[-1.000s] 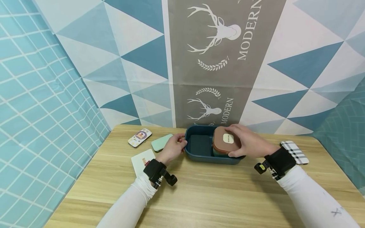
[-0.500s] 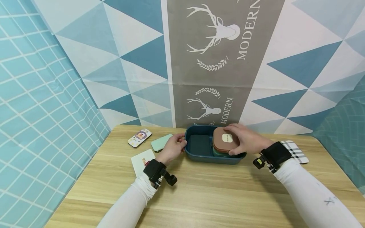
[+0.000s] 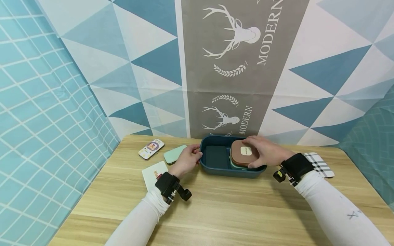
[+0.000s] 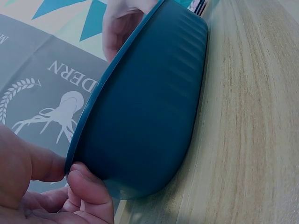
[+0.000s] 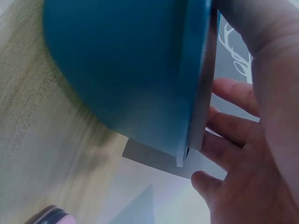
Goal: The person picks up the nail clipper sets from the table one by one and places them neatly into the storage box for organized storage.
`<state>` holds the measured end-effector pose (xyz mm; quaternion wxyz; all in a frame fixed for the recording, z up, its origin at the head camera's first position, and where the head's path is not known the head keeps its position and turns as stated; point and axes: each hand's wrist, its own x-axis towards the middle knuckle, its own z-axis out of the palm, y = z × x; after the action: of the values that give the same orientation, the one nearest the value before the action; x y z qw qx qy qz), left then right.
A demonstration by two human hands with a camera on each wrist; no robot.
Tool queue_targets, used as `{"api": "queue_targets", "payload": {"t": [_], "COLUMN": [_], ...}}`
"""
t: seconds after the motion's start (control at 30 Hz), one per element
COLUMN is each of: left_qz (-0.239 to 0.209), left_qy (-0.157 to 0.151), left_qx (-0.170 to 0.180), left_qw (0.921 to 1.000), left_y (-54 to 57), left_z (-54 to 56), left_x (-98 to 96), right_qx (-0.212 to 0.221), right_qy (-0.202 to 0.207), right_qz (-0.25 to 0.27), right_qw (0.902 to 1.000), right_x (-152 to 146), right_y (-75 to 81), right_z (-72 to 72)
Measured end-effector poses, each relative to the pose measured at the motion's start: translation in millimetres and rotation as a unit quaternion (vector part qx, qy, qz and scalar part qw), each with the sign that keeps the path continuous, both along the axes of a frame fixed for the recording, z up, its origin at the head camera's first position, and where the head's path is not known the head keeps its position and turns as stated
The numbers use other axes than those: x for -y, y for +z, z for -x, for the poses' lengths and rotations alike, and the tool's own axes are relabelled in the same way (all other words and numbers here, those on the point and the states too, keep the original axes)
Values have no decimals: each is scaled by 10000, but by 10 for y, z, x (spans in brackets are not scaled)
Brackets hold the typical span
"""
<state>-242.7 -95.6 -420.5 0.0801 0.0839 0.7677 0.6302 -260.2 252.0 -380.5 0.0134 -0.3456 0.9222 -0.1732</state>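
A dark blue plastic bin (image 3: 229, 173) stands at the back of the table. At its left end my left hand (image 3: 185, 160) pinches the rim between thumb and fingers, also plain in the left wrist view. My right hand (image 3: 268, 152) reaches over the right end and holds a brown rounded-square case (image 3: 237, 153) with a cream label, thumb on the near side and fingers on the far side. Under the brown case shows the edge of a green case (image 3: 237, 167). A dark green flat square (image 3: 216, 157) lies in the bin's left half.
Left of the bin lie a mint-green case (image 3: 173, 154), a white case with a cartoon picture (image 3: 151, 149) and a white square with red lettering (image 3: 153, 172). A black-and-white plaid case (image 3: 319, 164) lies to the right. A patterned backdrop (image 3: 227, 78) rises behind the table.
My right hand has lowered the brown case a little, deeper into the bin's right half, and more of the green edge beneath it shows. My left hand stays on the rim.
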Motion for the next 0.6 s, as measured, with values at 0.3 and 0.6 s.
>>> {"api": "queue_targets", "payload": {"t": [0.3, 0.6], "left_qz": [30, 32], "left_qy": [11, -22], "left_qx": [-5, -31], "left_qw": [10000, 10000], "left_y": [0, 12], "left_z": [2, -2], "left_x": [1, -2], "right_qx": [-8, 118], "right_qy": [67, 26], "right_qz": [-16, -16], "right_qw": [10000, 9999], "right_x": [-15, -42], "right_y": [-46, -84], "right_z": [31, 35]}}
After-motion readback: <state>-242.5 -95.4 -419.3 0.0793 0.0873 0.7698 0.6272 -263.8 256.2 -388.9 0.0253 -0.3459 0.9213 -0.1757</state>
